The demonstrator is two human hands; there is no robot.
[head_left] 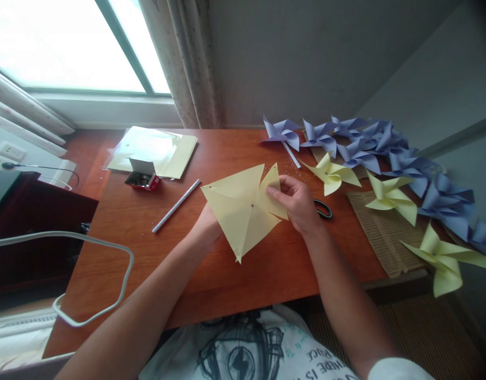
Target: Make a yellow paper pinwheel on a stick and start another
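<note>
A yellow paper square (232, 203) is up in front of me, slit from its corners toward the middle, with a small hole at the centre and holes near some corners. My right hand (297, 203) pinches its right-hand flap between thumb and fingers. Behind the sheet, on its left side, is my left hand (209, 224); the paper hides its fingers. On the table to the left lies a white rolled paper stick (176, 206). Just right of my right hand, the black handle of scissors (323, 209) shows.
A small red open box (143, 180) of dark metal bits stands before yellow sheets (185, 157) and a clear plastic sleeve. Several purple pinwheels (357, 153) and three yellow pinwheels (391, 196) line the right side, some over corrugated cardboard (379, 243). A white cable (127, 269) loops at left.
</note>
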